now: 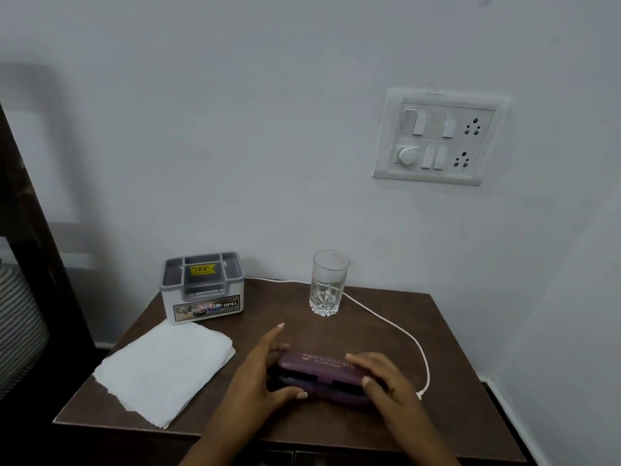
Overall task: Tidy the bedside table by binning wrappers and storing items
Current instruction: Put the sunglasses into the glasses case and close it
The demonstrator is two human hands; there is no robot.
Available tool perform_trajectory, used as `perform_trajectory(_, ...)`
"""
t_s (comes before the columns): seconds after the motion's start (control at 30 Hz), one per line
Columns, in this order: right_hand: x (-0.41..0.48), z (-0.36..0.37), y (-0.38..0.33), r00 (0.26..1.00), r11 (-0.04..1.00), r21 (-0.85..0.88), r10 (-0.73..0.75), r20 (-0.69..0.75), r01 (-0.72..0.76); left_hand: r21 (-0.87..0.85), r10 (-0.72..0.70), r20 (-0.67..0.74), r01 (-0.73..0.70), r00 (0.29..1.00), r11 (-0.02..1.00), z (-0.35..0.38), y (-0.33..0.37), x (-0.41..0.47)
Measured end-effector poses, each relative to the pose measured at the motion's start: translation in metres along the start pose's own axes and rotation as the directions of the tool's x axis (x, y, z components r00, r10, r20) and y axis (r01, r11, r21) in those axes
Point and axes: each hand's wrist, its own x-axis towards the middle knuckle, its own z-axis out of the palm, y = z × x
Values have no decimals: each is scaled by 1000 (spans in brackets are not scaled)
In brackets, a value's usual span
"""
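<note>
Purple spectacle case sits front-centre on the table, lid apparently a crack open. Both hands clamp it: left hand wraps the left end, thumb on the front edge; right hand lies over the right end, thumb at the seam. I judge it hard-shelled, light, fairly smooth, not fragile. I'd hold the two ends and squeeze lid to base. Glass stands well behind.

on the tabletop the spectacle case lies at the front between both hands, the folded tissues to its left, the organiser box behind them, the glass back centre, the cable running along the right.
</note>
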Motion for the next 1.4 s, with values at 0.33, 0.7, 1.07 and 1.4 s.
perform_trajectory(0.33, -4, 4, -9, 1000, 991, -133, 2, 18, 0, 13, 1, -49, -1, 999, 1000, -1, -2, -1)
perform_trajectory(0.7, -4, 3, -10, 1000, 989, -148, -7, 27, 11, 10, 54, -18, -54, 998, 998, -3, -5, 2)
perform_trajectory(1.07, -1, -2, -13, 993, 967, -245, -43, 109, 68, 60, 152, 1, -152, 988, 987, -3, -7, 3)
perform_trajectory(1.4, 23, -44, -14, 956, 886, -454, 45, 291, 97, 153, 239, 13, -238, 971, 959, 1, -15, 8)
